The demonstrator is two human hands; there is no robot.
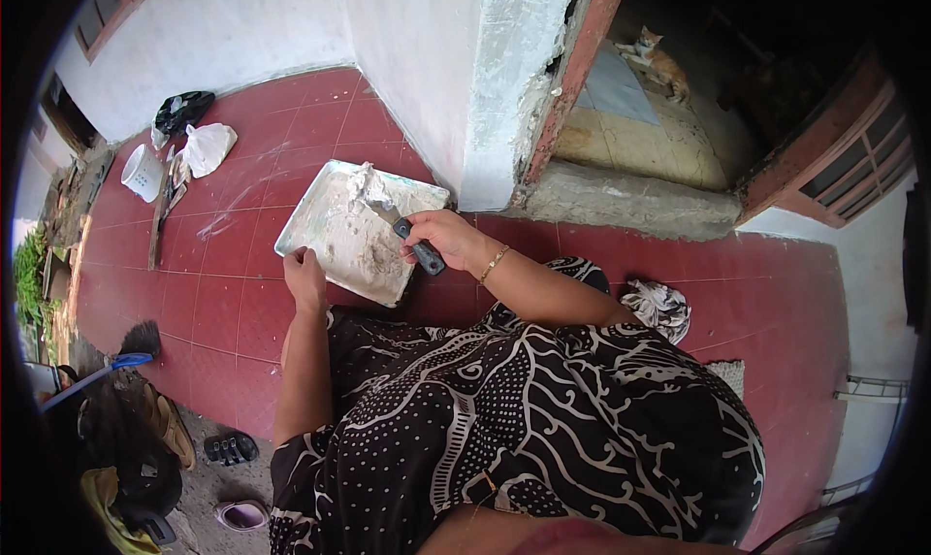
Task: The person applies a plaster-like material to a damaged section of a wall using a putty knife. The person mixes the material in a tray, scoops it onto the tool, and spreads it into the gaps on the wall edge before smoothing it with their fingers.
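A shallow white tray (291,227), smeared with pale paste, rests on the red tiles in front of me. My right hand (442,237) is closed around the dark handle of a putty knife (424,250). The knife's blade points up and left over the tray, and a lump of whitish paste (367,182) sits at its end. Greyer, rougher paste lies in the tray's lower right part. At the tray's near left edge, my left hand (305,276) is closed with its fingertips on the rim.
Back left stand a white perforated bucket (144,174), a white plastic bag (208,148) and a black bag (183,112). A blue-handled broom (133,359) and footwear (231,448) lie at lower left. Crumpled cloth (660,310) is to my right. A cat (656,62) lies beyond the rough doorsill (630,201).
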